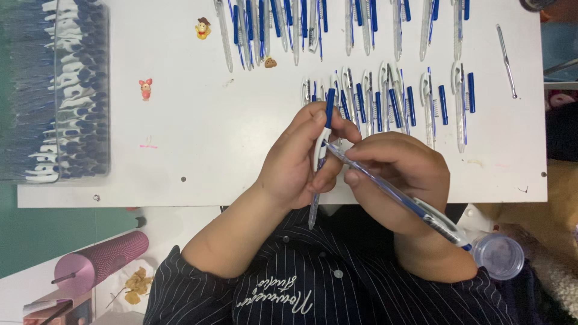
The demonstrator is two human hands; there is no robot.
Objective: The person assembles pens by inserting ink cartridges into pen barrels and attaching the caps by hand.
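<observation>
At frame centre the left hand (298, 159) pinched a blue-capped pen part (325, 129) while the right hand (400, 174) clamped a clear pen barrel (397, 195) against it. Loose pen parts (385, 99) lay in rows at upper right, still unassembled. The clear bin (57, 90) at upper left appeared packed with finished pens; a small clear cup (498, 256) at lower right looked empty.

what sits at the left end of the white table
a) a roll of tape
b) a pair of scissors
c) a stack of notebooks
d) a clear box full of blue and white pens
d: a clear plastic box packed with blue and white pens rests on the left end of the white table, well away from both hands.
</observation>
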